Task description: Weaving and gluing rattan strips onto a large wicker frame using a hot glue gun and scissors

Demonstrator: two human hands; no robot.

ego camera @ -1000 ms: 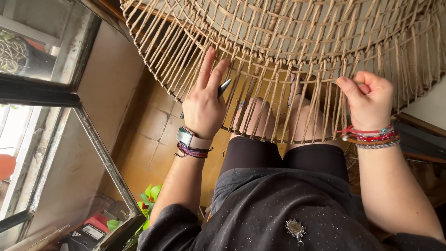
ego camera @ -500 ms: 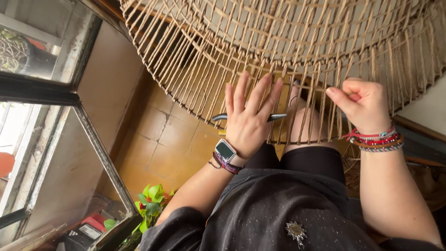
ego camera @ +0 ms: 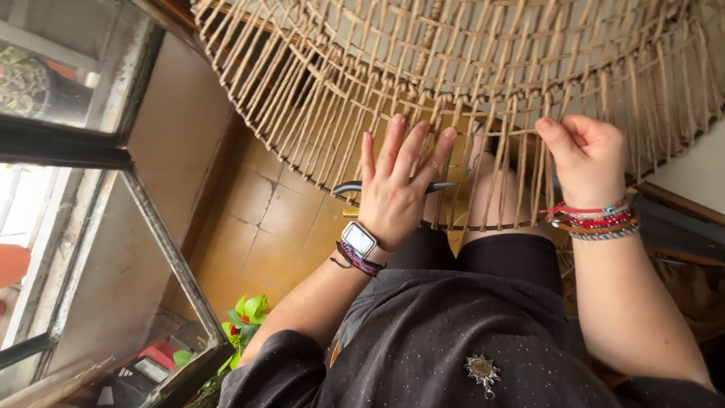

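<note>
So the big woven piece (ego camera: 483,68) was this round, tan macramé-looking thing made of knotted cord, dense rings up top and loose strands hanging off its lower edge like a fringe. It hung right in front of us, over our knees, filling the top of the view.

Our left hand (ego camera: 398,185) was spread flat against the hanging strands, fingers wide and pointing up, with a dark slim tool (ego camera: 355,187) tucked across under the palm, its ends sticking out on both sides. Can't tell exactly what the tool was. Our right hand (ego camera: 585,155) was curled closed, pinching a few of the strands near the knotted edge, just beside the left.

A watch (ego camera: 358,239) and dark bracelets sat on the left wrist, a stack of red and beaded bracelets (ego camera: 595,219) on the right. Below was our dark top with a small star-shaped brooch (ego camera: 481,370). Off to the left stood a glass-paned frame (ego camera: 143,219), some green leaves (ego camera: 245,317) at its base, and brown floor tiles (ego camera: 264,227) behind the fringe.
</note>
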